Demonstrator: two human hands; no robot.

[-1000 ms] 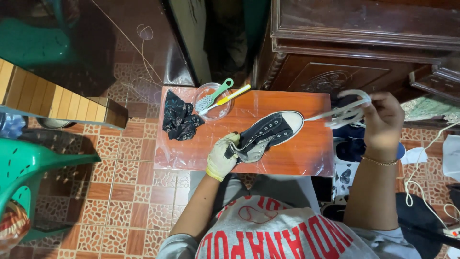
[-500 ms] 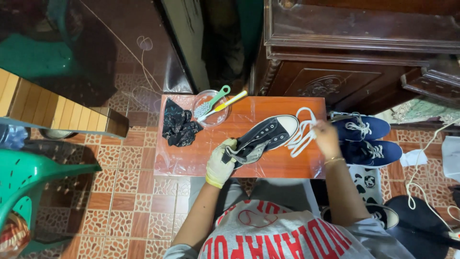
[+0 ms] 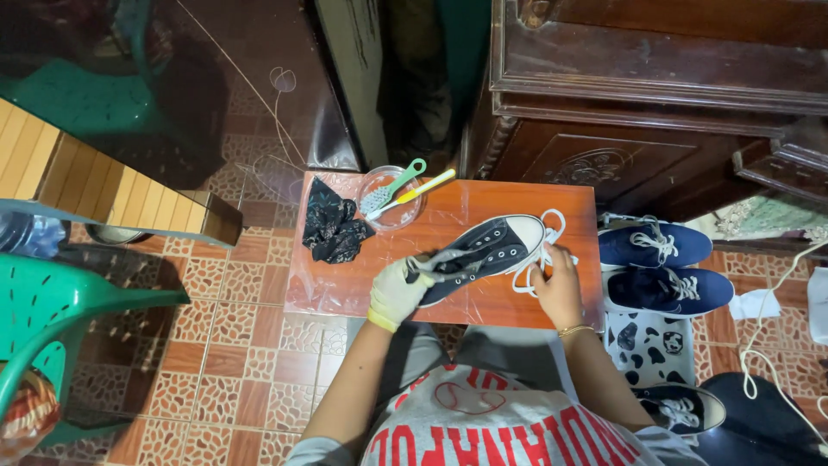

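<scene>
A small orange table [image 3: 345, 285] stands on a patterned tile floor. The gloved left hand [image 3: 395, 293] grips the heel of a black sneaker [image 3: 483, 252] lying on the table. The bare right hand [image 3: 556, 285] pinches the white lace [image 3: 545, 237] beside its toe.

A sneaker [image 3: 483, 255] lies on the table [image 3: 345, 285], bowl [image 3: 390, 200] behind, cloth [image 3: 335, 231] left.

Patterned terracotta tile floor [image 3: 241, 345], dark carved wooden cabinet [image 3: 655, 95], green plastic chair [image 3: 60, 319], dim light.
</scene>
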